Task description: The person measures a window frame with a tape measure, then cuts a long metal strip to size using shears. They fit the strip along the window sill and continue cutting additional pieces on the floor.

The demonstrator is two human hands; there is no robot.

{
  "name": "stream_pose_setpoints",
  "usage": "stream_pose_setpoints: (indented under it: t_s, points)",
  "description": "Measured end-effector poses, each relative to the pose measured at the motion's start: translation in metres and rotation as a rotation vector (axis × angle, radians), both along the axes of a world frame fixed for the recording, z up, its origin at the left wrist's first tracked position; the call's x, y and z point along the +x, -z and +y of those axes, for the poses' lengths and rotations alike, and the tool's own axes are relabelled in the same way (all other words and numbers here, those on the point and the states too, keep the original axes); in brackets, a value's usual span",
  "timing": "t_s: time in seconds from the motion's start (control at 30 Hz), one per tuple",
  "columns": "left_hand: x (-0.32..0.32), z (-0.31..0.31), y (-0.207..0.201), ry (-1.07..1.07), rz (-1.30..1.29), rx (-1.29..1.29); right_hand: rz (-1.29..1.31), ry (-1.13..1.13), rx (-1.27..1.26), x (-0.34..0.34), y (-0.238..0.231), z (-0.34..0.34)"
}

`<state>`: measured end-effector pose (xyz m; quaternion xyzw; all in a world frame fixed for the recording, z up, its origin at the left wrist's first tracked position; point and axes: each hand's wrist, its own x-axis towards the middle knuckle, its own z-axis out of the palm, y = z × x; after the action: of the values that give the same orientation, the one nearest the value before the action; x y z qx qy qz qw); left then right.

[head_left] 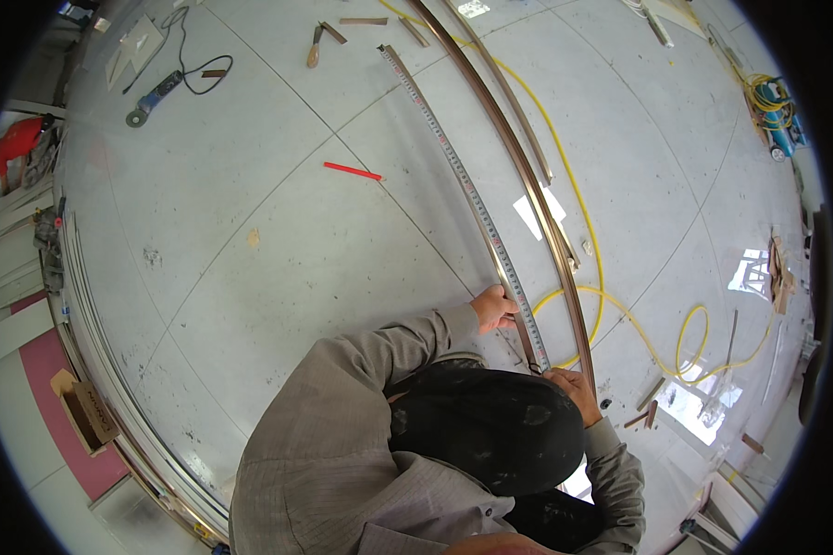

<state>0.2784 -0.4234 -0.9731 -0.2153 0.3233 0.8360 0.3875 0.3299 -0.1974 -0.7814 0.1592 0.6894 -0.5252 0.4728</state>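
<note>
Over the grey floor, right fingers curl at the near end of the tape measure, exact grip unclear; just beyond, left fingers close on the bronze strip alongside it; both stretch past the fingers.

2 hands tot.: 1 L hand, 1 R hand. 1 tape measure. 1 red pencil, 1 angle grinder, 1 wood-hdl. tool, 1 cardbd. box, 1 blue machine. Long brn. strips: min. 3, exact no. unclear where they run close tog. Short brn. offcuts: min. 6. Yel. hose: min. 1.
</note>
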Motion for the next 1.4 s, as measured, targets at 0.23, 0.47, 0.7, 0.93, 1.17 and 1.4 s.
stream_pose_setpoints:
  t_s: [0.23,0.47,0.7,0.93,1.17,1.4]
  points:
    - [0.000,0.002,0.005,0.000,-0.002,0.000,0.019,0.006,-0.034,-0.002,-0.002,-0.001]
    - [0.001,0.003,0.008,0.021,0.004,-0.023,0.042,0.001,-0.048,-0.001,0.001,0.001]
    - [0.001,0.002,-0.006,0.019,-0.004,-0.047,0.027,-0.011,-0.029,0.000,0.005,0.003]
    - [-0.024,-0.014,0.013,-0.006,0.185,-0.024,0.246,-0.183,-0.028,0.010,0.019,0.023]
    - [-0.128,-0.128,0.012,-0.014,0.297,-0.077,0.136,0.065,0.375,0.089,0.043,0.112]
    - [-0.177,-0.175,-0.010,0.125,0.276,-0.223,0.297,0.040,0.584,0.216,0.072,0.162]
